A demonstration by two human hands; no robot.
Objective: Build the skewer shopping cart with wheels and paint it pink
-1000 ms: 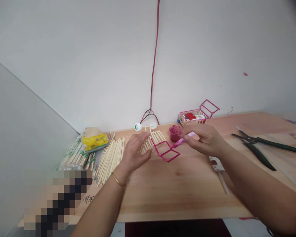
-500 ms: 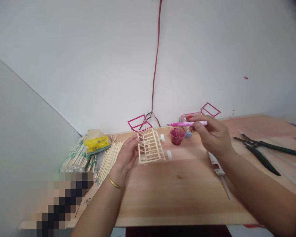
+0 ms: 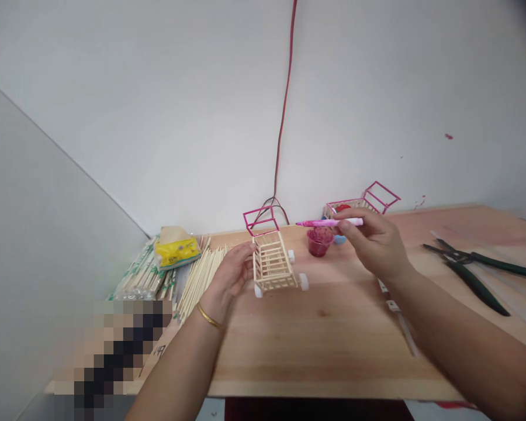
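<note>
A small cart of thin wooden sticks [image 3: 275, 262], with white wheels and a magenta-painted handle frame, is gripped at its left side by my left hand [image 3: 234, 270]. My right hand [image 3: 377, 240] pinches a pink-stained white marker pen [image 3: 328, 223], its dark tip pointing left toward the cart's handle but apart from it. Below the pen stands a clear cup [image 3: 319, 243] with magenta paint in it. Partly hidden behind my right hand is a second stick cart [image 3: 346, 204], its top rim and handle magenta, with something red inside.
Bundled sticks [image 3: 135, 275], loose sticks [image 3: 201, 278] and a yellow packet [image 3: 177, 251] lie at the left. Green-handled shears [image 3: 473, 269] rest at the right. A glue gun [image 3: 392, 305] is partly under my right forearm. A red-black cable [image 3: 284, 117] runs down the wall.
My left hand has turned and tilted the cart, so its wheels show more plainly below it. The pen stays in my right hand, nearly level. The whole view has shifted slightly.
</note>
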